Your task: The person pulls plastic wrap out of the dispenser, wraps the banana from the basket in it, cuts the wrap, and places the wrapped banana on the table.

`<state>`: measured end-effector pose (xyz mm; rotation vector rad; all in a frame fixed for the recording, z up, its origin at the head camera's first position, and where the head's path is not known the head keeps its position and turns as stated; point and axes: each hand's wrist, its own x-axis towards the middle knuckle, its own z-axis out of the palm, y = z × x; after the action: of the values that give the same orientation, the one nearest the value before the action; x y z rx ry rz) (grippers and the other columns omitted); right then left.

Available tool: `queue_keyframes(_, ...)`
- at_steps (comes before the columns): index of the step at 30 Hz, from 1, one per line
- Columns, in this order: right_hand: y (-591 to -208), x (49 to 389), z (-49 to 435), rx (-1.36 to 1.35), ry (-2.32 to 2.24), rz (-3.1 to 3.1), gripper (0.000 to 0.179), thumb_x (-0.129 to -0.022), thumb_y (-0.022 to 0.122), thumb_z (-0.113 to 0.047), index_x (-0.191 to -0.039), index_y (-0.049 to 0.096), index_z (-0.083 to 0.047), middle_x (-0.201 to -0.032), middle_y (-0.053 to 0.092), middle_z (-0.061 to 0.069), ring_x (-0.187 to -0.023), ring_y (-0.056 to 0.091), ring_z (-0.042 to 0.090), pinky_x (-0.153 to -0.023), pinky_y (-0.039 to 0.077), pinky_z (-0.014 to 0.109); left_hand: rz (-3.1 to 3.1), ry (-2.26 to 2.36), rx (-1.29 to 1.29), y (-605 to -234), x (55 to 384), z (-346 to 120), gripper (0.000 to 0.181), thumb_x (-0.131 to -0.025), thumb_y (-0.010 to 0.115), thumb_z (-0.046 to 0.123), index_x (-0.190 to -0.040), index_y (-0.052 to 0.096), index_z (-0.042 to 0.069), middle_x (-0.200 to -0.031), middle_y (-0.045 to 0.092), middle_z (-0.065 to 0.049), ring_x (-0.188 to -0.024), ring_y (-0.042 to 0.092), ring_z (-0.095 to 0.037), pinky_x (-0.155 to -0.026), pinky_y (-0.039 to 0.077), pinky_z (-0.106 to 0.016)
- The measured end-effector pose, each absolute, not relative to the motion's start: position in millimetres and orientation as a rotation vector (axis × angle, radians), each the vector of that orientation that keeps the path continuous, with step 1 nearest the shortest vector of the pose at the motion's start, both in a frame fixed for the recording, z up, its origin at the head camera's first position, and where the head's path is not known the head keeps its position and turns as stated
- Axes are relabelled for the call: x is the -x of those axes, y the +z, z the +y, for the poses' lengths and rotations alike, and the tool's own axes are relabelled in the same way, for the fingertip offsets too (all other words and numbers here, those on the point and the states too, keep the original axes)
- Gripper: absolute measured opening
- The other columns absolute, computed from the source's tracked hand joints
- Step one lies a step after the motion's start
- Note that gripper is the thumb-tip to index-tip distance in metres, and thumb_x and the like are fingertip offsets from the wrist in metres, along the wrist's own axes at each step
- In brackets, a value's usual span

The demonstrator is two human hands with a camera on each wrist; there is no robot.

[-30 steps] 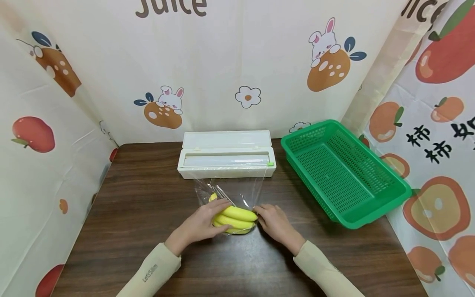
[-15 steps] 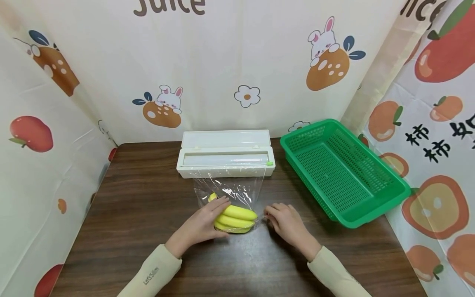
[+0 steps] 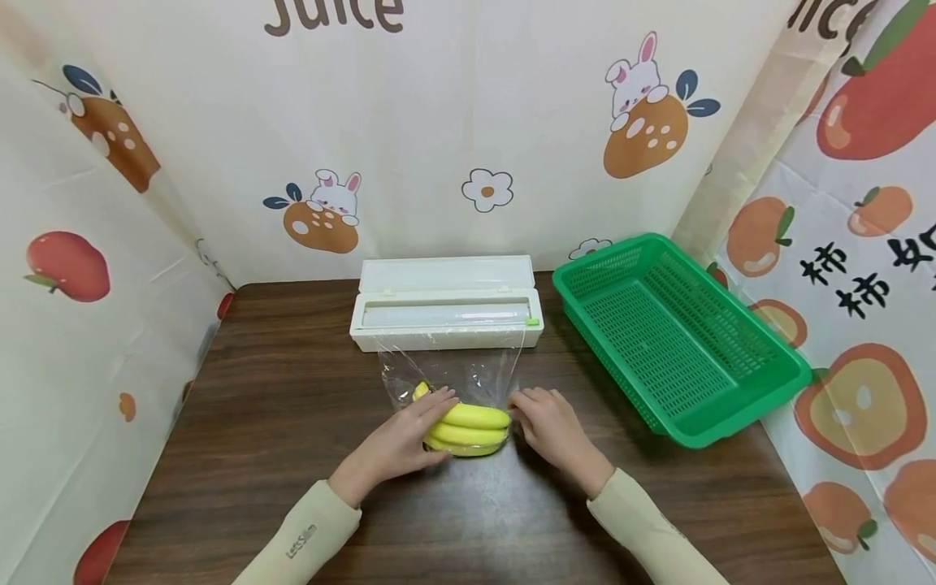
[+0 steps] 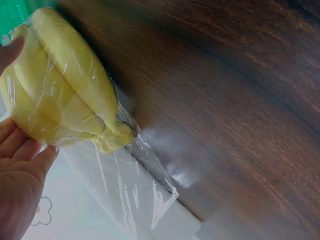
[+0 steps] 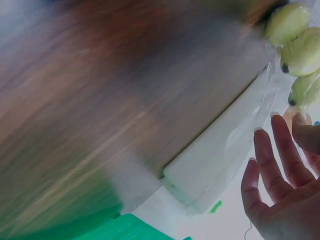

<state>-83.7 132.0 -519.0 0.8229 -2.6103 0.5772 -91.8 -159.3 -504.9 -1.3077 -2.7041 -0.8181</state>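
Note:
A bunch of yellow bananas (image 3: 471, 436) lies on the wooden table, covered with clear cling film (image 3: 478, 375) that stretches back to a white film dispenser (image 3: 446, 339). My left hand (image 3: 400, 439) holds the bunch by its left part, fingers over the far side and thumb on the near side; in the left wrist view the stem (image 4: 115, 137) shows through the film. At the banana tips, my right hand (image 3: 550, 422) pinches film between thumb and index finger. Its other fingers (image 5: 270, 165) are spread apart in the right wrist view.
The dispenser stands at the back of the table, its lid (image 3: 448, 275) raised and a small green slider (image 3: 532, 322) at its right end. A green mesh basket (image 3: 610, 361) sits at the back right. Printed curtains (image 3: 424, 122) enclose the table.
My right hand moved right, away from the banana tips with film in its fingers, then came back left to them. My left hand stayed on the bananas.

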Motion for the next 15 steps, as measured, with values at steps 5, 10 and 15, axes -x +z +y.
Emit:
queue_keyframes(5,-520,83,125,-0.792,0.628,-2.673,0.018,-0.09,0.079,0.001,-0.093,0.066,-0.011,-0.081,0.071,0.0,-0.069,0.065,0.017,-0.059,0.046,0.03,-2.679,-0.845,1.3,-507,93,-160,0.064,-0.088,0.088,0.014,-0.141,0.06,-0.008,-0.147,0.06,-0.026,-0.136,0.059,-0.04,-0.107,0.054,-0.049)
queue_keyframes(10,-523,80,122,-0.754,0.645,-2.65,0.019,-0.091,0.078,0.003,-0.096,0.065,-0.009,-0.082,0.072,0.002,-0.069,0.066,0.016,-0.058,0.047,0.029,-2.678,-0.915,1.26,-507,95,-161,0.055,-0.092,0.082,0.016,-0.139,0.064,-0.006,-0.145,0.062,-0.024,-0.134,0.061,-0.039,-0.106,0.054,-0.05)
queue_keyframes(15,-527,76,120,-0.682,0.659,-2.565,0.019,-0.089,0.08,0.001,-0.098,0.066,-0.008,-0.087,0.072,0.003,-0.074,0.068,0.017,-0.06,0.052,0.031,-2.595,-0.975,1.237,-512,99,-159,0.048,-0.09,0.082,0.013,-0.132,0.069,-0.006,-0.137,0.068,-0.023,-0.127,0.067,-0.037,-0.104,0.055,-0.047)
